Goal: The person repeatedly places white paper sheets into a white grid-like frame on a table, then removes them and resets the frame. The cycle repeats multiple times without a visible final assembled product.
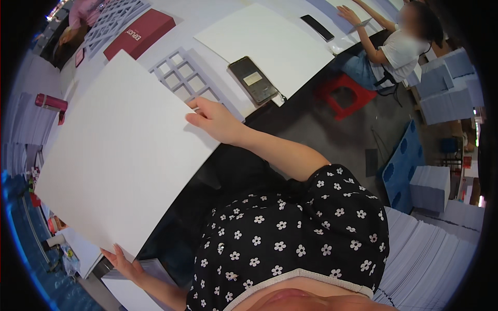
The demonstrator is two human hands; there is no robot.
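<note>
A large white sheet of board [122, 150] lies at a tilt across the left half of the view, in front of me. My right hand [215, 120] grips its right edge, the thumb on top and the other fingers partly hidden under the sheet. At the near corner my left hand [124, 264] holds the edge, some of its fingers out of sight beneath. Just beyond the right hand is a grey-white frame with square compartments [189, 78], partly covered by the sheet.
A dark red box [140, 33] and lattice dividers [111, 26] stand farther back. One phone [253, 80] lies beside another white sheet [270, 39], with a second phone [317, 27] behind. A co-worker [402, 52] sits at right near a red stool [345, 96]. Stacked boards [430, 254] rise at lower right.
</note>
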